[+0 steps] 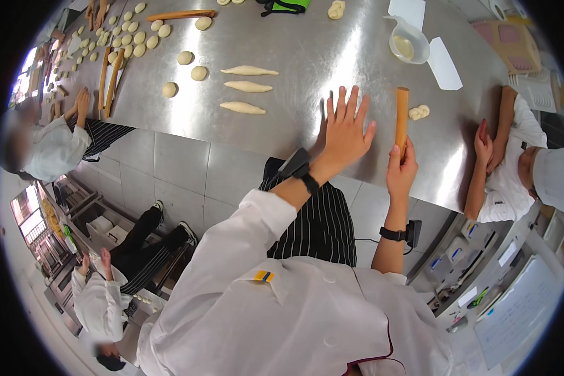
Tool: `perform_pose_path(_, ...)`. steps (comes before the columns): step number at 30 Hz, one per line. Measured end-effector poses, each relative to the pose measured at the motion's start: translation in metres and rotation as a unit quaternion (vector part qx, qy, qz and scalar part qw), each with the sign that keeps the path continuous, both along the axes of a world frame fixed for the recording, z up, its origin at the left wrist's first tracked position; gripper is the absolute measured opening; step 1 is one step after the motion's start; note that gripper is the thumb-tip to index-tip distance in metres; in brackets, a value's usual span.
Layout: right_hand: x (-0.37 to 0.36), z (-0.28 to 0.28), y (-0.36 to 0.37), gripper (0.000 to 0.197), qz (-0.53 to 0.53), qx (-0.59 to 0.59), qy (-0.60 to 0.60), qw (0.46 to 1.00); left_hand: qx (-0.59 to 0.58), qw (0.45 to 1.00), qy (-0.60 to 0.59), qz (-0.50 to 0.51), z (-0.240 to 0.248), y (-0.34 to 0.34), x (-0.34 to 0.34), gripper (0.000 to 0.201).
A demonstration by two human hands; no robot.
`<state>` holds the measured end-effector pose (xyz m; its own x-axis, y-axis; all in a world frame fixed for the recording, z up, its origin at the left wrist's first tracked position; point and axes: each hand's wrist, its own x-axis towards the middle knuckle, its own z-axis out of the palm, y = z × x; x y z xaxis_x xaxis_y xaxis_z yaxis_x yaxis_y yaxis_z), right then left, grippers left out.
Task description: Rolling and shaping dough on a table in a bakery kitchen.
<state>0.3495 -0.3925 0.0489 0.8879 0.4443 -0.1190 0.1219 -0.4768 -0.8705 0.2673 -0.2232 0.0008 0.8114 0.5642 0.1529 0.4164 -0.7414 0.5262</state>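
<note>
My left hand (346,135) is spread over the steel table (282,122) near its front edge, fingers stretched out and holding nothing. Whether its palm touches the metal I cannot tell. To its right, my right hand (402,166) is closed round the lower end of a wooden rolling pin (402,116), which points away from me. Just right of the pin lies a small braided piece of dough (419,112). Left of my left hand, three tapered dough strips (247,86) lie one above another. Several round dough balls (198,73) sit farther left.
A clear plastic jug (409,42) with pale contents stands at the far right beside white scrapers (444,64). A braided dough piece (336,9) lies at the back. Co-workers stand at left and right; one person's hands (486,145) are at the right edge. More rolling pins (114,83) lie left.
</note>
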Motion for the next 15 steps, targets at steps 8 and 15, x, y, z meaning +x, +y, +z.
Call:
perform_pose_path(8,-0.01,0.02,0.0,0.039,-0.015,-0.014,0.008,1.0,0.021,0.997,0.07,-0.019,-0.04,0.009,-0.007,0.073)
perform_pose_path(15,-0.024,0.024,-0.008,0.039,-0.02,-0.036,0.019,0.999,0.036,0.992,0.117,-0.015,-0.046,0.026,0.01,0.077)
